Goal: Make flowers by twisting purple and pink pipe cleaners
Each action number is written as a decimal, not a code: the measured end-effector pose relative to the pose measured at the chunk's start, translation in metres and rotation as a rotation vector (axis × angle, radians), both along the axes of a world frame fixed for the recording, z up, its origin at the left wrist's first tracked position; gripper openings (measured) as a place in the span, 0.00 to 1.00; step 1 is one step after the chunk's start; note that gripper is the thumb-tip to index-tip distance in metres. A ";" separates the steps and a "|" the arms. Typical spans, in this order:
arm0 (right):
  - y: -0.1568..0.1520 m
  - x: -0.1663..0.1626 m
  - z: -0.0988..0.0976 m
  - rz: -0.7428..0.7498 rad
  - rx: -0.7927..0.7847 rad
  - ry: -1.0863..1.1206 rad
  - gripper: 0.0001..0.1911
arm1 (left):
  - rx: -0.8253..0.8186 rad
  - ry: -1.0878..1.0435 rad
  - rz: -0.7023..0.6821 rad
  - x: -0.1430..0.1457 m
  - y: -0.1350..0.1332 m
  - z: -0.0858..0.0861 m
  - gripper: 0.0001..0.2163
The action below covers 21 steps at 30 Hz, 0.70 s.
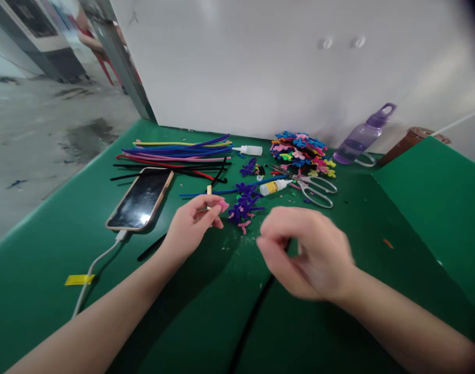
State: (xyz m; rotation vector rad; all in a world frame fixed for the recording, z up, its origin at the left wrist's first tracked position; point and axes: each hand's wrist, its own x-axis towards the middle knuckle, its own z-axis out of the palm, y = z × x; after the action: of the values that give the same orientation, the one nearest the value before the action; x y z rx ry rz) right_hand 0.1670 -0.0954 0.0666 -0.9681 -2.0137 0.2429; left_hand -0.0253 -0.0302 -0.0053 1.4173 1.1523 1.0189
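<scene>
My left hand (pixel 194 221) pinches a small fuzzy pink piece (pixel 223 205), which looks like bent pipe cleaner. A pale wooden stick-like piece (pixel 209 190) stands up at the same fingers; its lower part is hidden. Just right of them lies a cluster of purple pipe-cleaner flowers (pixel 243 208) with short pink bits. My right hand (pixel 307 252), slightly blurred, is raised nearer the camera with thumb and forefinger pressed together; whatever is between them does not show. A long black strand (pixel 250 317) runs below it to the bottom of the view.
Behind lie loose pipe cleaners (pixel 175 150), a white bottle (pixel 252 150) and a heap of colourful flowers (pixel 299 150). Scissors (pixel 319 189) and a yellow-labelled glue bottle (pixel 274 186) sit mid-table. A charging phone (pixel 141 200) is left; a purple water bottle (pixel 360 139) leans right.
</scene>
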 end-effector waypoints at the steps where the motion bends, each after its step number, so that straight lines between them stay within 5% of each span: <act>1: 0.011 -0.002 -0.012 -0.028 0.029 -0.004 0.03 | 0.007 0.036 -0.027 0.000 -0.001 0.001 0.11; 4: 0.035 -0.004 -0.049 -0.171 -0.048 0.011 0.01 | 0.026 0.121 -0.112 0.002 -0.003 0.002 0.11; 8: 0.044 0.002 -0.076 -0.093 -0.060 -0.056 0.08 | 0.072 0.128 -0.187 0.004 -0.006 0.003 0.10; 21: 0.045 0.005 -0.083 0.054 -0.037 0.020 0.11 | 0.032 0.153 -0.258 0.006 -0.008 0.004 0.09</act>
State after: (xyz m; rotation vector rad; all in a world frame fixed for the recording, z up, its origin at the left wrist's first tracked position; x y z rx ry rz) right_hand 0.1718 -0.0505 -0.0164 -0.9310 -2.0251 0.3188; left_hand -0.0196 -0.0382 -0.0017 1.6437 1.0318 0.7612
